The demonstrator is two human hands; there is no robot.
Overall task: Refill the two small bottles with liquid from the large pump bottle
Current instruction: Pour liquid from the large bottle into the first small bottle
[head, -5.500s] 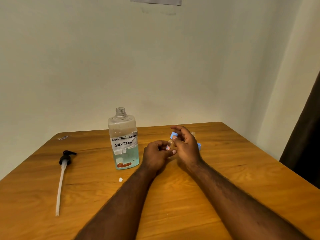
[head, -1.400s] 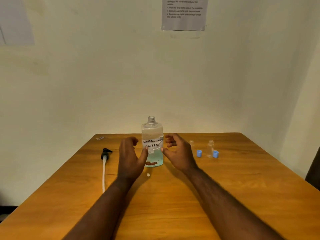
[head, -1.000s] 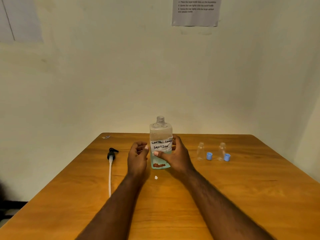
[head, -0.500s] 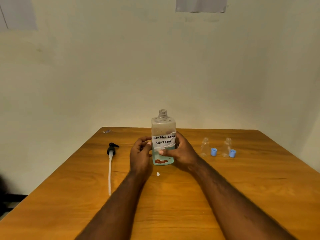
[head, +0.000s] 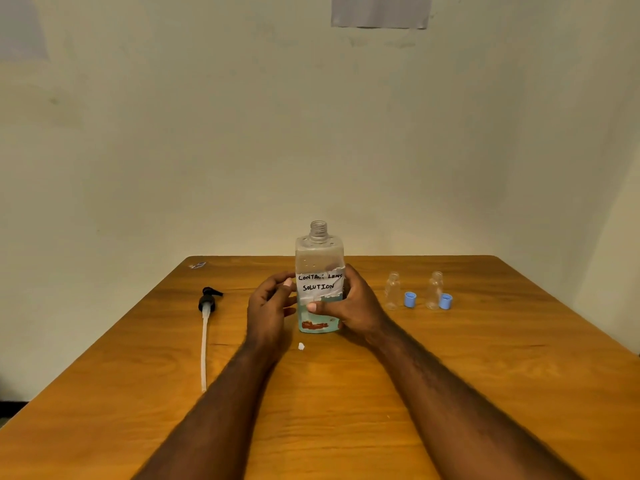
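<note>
The large clear bottle (head: 319,261), uncapped and labelled "contact lens solution", stands upright mid-table with a little blue liquid at its bottom. My right hand (head: 349,306) wraps its right side, thumb across the front. My left hand (head: 270,303) cups the left side, fingertips touching the label edge. Two small clear bottles (head: 392,291) (head: 434,289) stand open to the right, apart from my hands. A blue cap (head: 410,299) (head: 445,301) sits beside each. The black pump head (head: 207,301) with its long white tube lies flat to the left.
A tiny white scrap (head: 301,346) lies just in front of the large bottle. The wooden table (head: 485,393) meets a plain wall at the back. A sheet of paper (head: 381,10) hangs on the wall. A small wrapper (head: 197,265) lies at the far left corner.
Both hands left the small bottles, which now stand open at the right, and closed around the large bottle. Over the last second the left hand came onto its side.
</note>
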